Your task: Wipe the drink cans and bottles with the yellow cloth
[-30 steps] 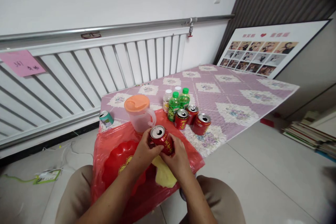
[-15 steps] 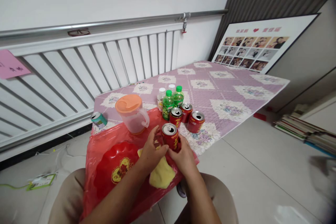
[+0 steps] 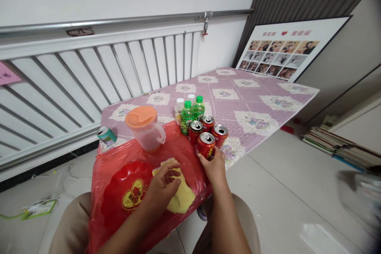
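My right hand (image 3: pixel 214 163) is closed around the lower part of an opened red drink can (image 3: pixel 206 145), which stands upright at the front of a tight group of red cans (image 3: pixel 220 136). My left hand (image 3: pixel 165 184) is empty, fingers loosely curled and apart, above a yellow cloth (image 3: pixel 182 196). The cloth lies on red plastic sheeting (image 3: pixel 178 143) beside a red scalloped tray (image 3: pixel 111 190) with a gold heart print. Behind the cans stand green-capped bottles (image 3: pixel 187 118) and white-capped bottles (image 3: pixel 179 108).
A clear pitcher (image 3: pixel 145 133) with an orange lid stands behind the tray. Near the left table edge, a teal can (image 3: pixel 107 135) leans over. A patterned cloth (image 3: pixel 253 123) covers the table, with a radiator (image 3: pixel 119 67) behind it. A photo board (image 3: pixel 285 47) leans at the back right.
The red can has moved from between both hands to the right, against the other red cans. My left hand has let go and drawn back over the yellow cloth. The view has shifted slightly.
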Demonstrator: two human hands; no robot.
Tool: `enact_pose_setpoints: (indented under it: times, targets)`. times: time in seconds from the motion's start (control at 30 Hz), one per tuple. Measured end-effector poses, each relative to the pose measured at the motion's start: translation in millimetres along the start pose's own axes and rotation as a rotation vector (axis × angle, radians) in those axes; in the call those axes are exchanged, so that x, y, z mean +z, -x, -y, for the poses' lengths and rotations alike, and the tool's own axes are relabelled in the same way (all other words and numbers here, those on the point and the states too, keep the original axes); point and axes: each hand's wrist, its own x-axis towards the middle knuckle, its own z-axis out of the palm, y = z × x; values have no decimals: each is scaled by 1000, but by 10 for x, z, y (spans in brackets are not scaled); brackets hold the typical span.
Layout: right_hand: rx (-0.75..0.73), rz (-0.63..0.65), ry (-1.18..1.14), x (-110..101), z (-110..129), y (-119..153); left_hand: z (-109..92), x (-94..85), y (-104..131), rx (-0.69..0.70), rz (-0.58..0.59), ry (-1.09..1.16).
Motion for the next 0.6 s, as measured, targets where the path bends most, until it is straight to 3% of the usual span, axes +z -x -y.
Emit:
enact_pose_setpoints:
  times: [0.6]
  targets:
    - [-6, -49, -31, 112, 14, -79, 159, -172, 100, -6, -7, 57]
